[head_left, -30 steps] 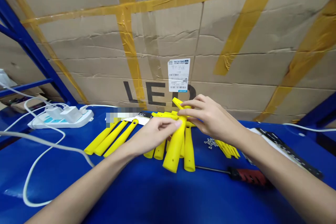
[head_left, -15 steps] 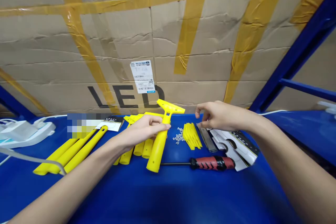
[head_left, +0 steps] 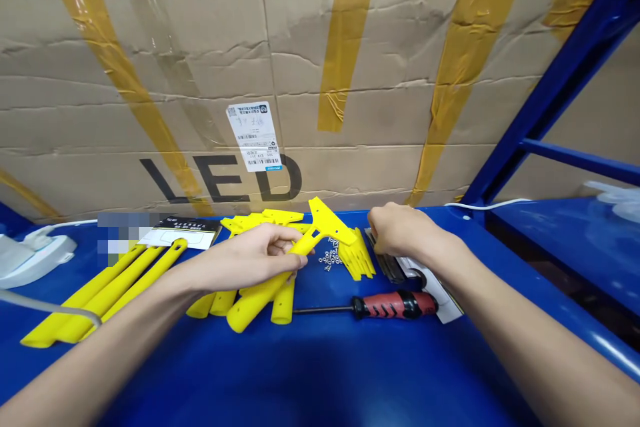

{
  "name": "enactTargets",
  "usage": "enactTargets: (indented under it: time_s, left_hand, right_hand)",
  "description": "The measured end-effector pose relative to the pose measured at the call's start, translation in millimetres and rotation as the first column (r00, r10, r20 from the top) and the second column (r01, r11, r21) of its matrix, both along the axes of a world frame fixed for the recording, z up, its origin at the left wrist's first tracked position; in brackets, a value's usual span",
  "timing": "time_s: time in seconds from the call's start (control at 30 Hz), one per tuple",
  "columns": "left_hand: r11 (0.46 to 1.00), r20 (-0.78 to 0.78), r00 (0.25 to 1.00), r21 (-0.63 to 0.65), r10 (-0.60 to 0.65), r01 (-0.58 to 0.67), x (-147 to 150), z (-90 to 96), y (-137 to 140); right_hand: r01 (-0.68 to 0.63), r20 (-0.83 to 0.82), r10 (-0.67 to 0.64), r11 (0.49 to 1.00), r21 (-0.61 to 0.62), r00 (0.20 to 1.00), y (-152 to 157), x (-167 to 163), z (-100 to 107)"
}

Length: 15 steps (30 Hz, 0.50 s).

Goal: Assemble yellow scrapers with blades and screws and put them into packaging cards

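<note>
My left hand (head_left: 260, 255) is wrapped round the handle of a yellow scraper (head_left: 320, 227), whose wide T-shaped head points up and to the right. On the right, my right hand (head_left: 403, 228) reaches down with curled fingers at the far end of a stack of dark flat blades (head_left: 391, 270). Its fingertips are hidden, so whether they grip a blade does not show. Between the hands lie a pile of small yellow plates (head_left: 356, 257) and a scatter of small silver screws (head_left: 327, 259). Several more yellow scraper handles (head_left: 283, 303) lie under and behind my left hand.
A red and black screwdriver (head_left: 395, 305) lies across the front. Printed cards (head_left: 449, 310) are beneath my right forearm. Long yellow handles (head_left: 103, 290) with a card lie left, near a white power strip (head_left: 37, 263) and grey cable. A taped cardboard box (head_left: 370, 167) stands behind the blue surface (head_left: 320, 373).
The scraper in my left hand has tilted, its handle end swinging left and its head turning right. My right hand has lowered onto the dark blades, fingers more curled. The view has shifted slightly.
</note>
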<state>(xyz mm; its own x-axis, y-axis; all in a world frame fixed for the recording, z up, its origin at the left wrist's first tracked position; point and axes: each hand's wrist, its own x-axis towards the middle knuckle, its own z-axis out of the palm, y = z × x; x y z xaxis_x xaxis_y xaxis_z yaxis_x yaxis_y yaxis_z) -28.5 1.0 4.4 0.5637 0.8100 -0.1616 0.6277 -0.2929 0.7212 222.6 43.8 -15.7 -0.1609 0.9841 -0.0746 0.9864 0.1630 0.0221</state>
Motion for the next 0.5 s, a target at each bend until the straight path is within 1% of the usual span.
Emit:
enactTargets:
  time_s: [0.07, 0.17, 0.27, 0.4, 0.5]
  left_hand:
    - [0.999, -0.053, 0.999, 0.052, 0.013, -0.010, -1, -1.4, -1]
    - [0.996, -0.123, 0.992, 0.085, 0.036, -0.025, 0, -2.8, -4]
    - [0.994, -0.177, 0.984, 0.109, 0.015, 0.005, 1, -1.7, -6]
    - [0.989, -0.164, 0.986, 0.137, -0.024, 0.047, 0, -1.5, -6]
    - [0.988, -0.133, 0.991, 0.155, -0.003, 0.024, -2, -4.4, -5]
  right_hand:
    - [-0.009, -0.003, 0.009, 1.000, -0.001, 1.000, 3, 4, -2]
    - [-0.012, -0.022, 0.012, 1.000, -0.019, 1.000, 7, 7, -3]
    - [0.009, -0.049, -0.010, 0.999, -0.036, 0.999, 9, 8, -2]
    - [0.055, -0.095, -0.059, 0.998, -0.041, 0.994, 11, 8, -2]
    - [0.097, -0.157, -0.097, 0.995, -0.006, 0.983, 12, 9, -1]
